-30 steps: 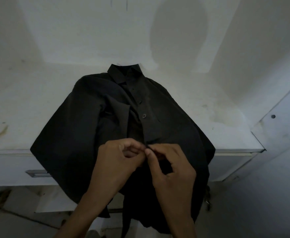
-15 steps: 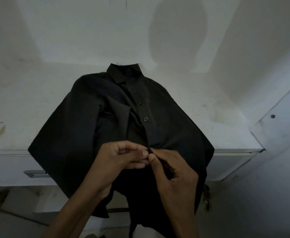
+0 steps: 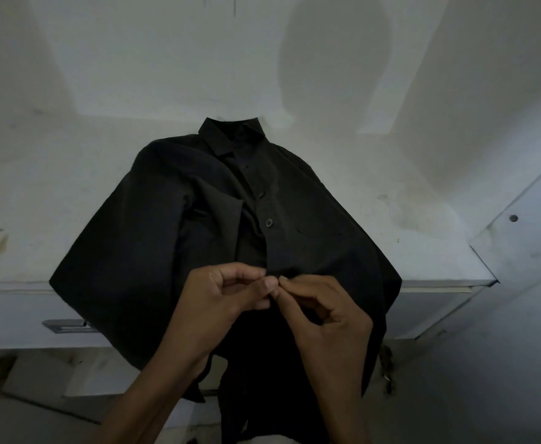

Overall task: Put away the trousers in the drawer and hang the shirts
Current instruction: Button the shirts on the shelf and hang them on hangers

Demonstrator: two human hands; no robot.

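Down close, both hands are busy. The left hand point(image 3: 217, 302) has its fingers curled in, thumb and forefinger nipping the front edge of the black shirt point(image 3: 153, 251). The right hand point(image 3: 330, 312) meets it fingertip to fingertip, pinching that same dark strip of cloth; whether a button sits between them, I can't tell. The shirt's soft, matte fabric lies front-up on the scuffed white top point(image 3: 38, 193), its hem spilling over the near edge and down the drawer front point(image 3: 13, 312), reaching a flat metal handle point(image 3: 65, 326). Further up, small round buttons point(image 3: 268, 222) line the placket, then the pointed collar point(image 3: 230, 136) at the far end, near the pale wall point(image 3: 134, 59), which carries a rounded shadow point(image 3: 333, 59).
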